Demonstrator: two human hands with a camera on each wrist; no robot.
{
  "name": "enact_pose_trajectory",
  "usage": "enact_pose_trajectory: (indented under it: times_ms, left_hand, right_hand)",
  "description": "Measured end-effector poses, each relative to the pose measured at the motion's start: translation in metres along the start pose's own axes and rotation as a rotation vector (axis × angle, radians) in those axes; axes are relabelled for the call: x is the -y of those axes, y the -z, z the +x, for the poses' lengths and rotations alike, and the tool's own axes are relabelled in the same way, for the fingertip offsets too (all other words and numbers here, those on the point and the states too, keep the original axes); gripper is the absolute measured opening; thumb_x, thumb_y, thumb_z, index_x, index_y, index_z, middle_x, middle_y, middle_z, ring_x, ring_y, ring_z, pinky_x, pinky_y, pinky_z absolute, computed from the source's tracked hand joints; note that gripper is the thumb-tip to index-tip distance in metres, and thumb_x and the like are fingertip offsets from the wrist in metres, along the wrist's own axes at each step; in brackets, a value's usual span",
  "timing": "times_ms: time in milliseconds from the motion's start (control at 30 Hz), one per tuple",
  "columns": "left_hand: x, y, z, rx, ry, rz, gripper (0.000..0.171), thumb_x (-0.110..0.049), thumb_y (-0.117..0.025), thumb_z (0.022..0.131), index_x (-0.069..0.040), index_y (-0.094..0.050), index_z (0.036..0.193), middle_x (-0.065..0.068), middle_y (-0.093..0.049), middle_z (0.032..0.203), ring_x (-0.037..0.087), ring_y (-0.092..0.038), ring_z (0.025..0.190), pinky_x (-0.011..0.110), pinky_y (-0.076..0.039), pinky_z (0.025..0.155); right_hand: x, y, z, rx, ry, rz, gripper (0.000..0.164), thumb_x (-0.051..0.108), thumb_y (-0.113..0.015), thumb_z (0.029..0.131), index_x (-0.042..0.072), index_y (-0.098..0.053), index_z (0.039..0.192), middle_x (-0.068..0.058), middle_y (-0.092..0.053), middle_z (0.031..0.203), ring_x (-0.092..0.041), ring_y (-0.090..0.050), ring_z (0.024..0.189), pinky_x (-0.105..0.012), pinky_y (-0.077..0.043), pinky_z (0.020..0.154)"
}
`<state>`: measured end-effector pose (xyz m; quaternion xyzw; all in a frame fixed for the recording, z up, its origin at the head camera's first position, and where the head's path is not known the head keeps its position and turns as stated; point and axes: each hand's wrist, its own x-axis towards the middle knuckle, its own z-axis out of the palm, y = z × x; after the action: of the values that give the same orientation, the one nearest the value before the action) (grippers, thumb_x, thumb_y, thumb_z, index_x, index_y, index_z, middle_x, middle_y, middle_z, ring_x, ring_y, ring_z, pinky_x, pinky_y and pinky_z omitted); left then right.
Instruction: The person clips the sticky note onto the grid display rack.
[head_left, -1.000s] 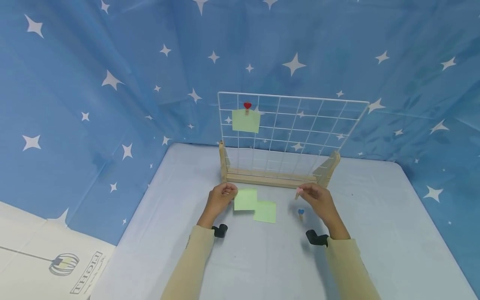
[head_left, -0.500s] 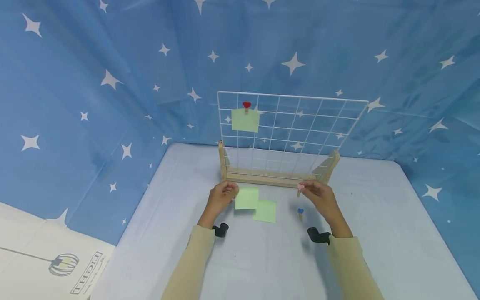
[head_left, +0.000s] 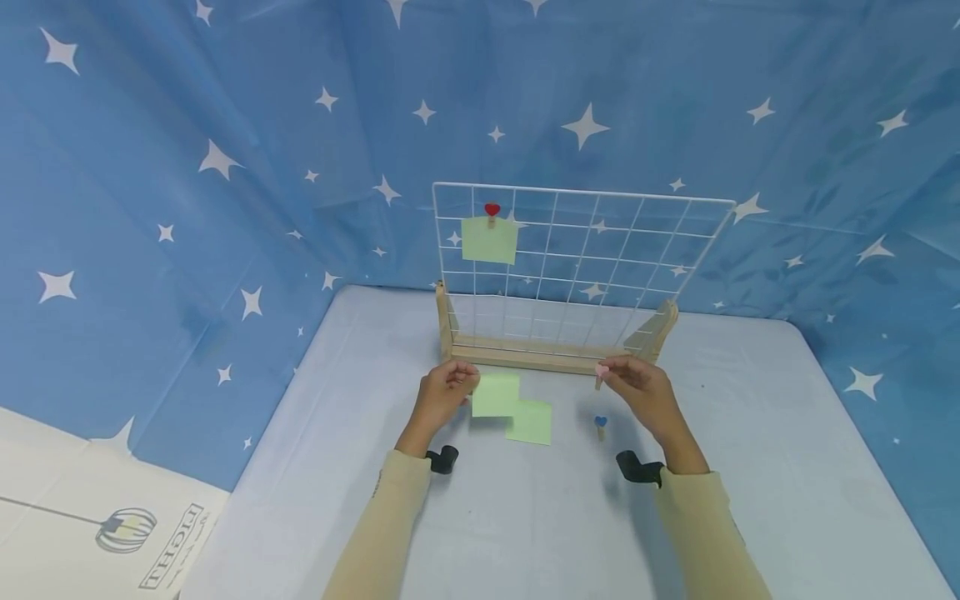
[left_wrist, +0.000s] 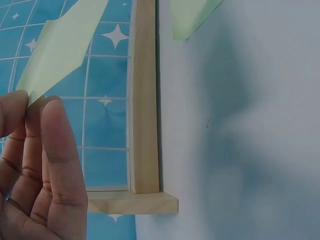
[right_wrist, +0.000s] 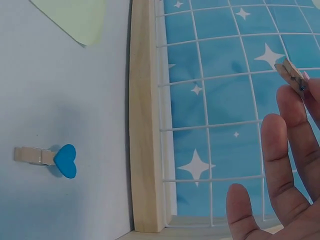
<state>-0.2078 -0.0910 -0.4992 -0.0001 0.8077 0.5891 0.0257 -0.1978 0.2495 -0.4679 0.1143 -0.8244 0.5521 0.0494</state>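
My left hand (head_left: 441,398) pinches a pale green sticky note (head_left: 496,394) by its upper left edge, above the table. In the left wrist view the note (left_wrist: 65,45) is gripped between thumb and finger. My right hand (head_left: 643,395) pinches a small wooden clothespin with a pink heart (head_left: 602,371); the wrist view shows the clothespin (right_wrist: 291,75) at the fingertips. A second green note (head_left: 530,422) lies on the table, partly beneath the held one. A clothespin with a blue heart (head_left: 601,422) lies near my right hand.
Behind my hands stands a white wire grid (head_left: 577,258) on a wooden base (head_left: 525,357). A clothespin with a red heart (head_left: 492,210) clips a green note (head_left: 489,242) at its upper left. A starry blue cloth (head_left: 360,108) hangs behind the white table (head_left: 517,525).
My left hand and its note have shifted slightly right and up. The right hand with the pink-heart clothespin has risen slightly. Both grips are unchanged.
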Motion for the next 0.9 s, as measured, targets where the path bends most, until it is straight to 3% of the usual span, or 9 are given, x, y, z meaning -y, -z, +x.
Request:
enact_pose_trajectory:
  times_ms: [300, 667, 900]
  left_hand:
    - [-0.002, -0.001, 0.001, 0.007, -0.018, -0.022, 0.014, -0.014, -0.070, 0.105, -0.003, -0.074, 0.111, 0.006, -0.071, 0.097, 0.013, -0.065, 0.081, 0.043, -0.066, 0.078]
    - [-0.005, -0.003, 0.003, 0.005, -0.042, -0.035, 0.014, -0.014, -0.069, 0.105, -0.003, -0.075, 0.111, 0.006, -0.072, 0.098, 0.013, -0.066, 0.083, 0.032, -0.064, 0.074]
    - [-0.011, -0.002, 0.003, 0.015, -0.057, -0.034, 0.014, -0.015, -0.069, 0.107, -0.003, -0.074, 0.112, 0.007, -0.072, 0.098, 0.013, -0.066, 0.083, 0.031, -0.064, 0.074]
  right_hand:
    - [0.004, 0.001, 0.005, -0.002, 0.061, -0.038, 0.019, 0.001, -0.069, 0.105, -0.008, -0.074, 0.121, -0.023, -0.075, 0.115, 0.006, -0.066, 0.100, -0.009, -0.050, 0.090]
    - [0.014, 0.001, 0.013, -0.005, 0.093, -0.005, 0.019, -0.002, -0.068, 0.105, -0.012, -0.074, 0.119, -0.029, -0.074, 0.115, 0.007, -0.067, 0.098, -0.009, -0.052, 0.090]
    - [0.024, 0.004, 0.016, -0.012, 0.002, -0.106, 0.030, 0.012, -0.069, 0.108, -0.008, -0.072, 0.131, -0.025, -0.074, 0.127, 0.013, -0.062, 0.102, -0.009, -0.050, 0.088]
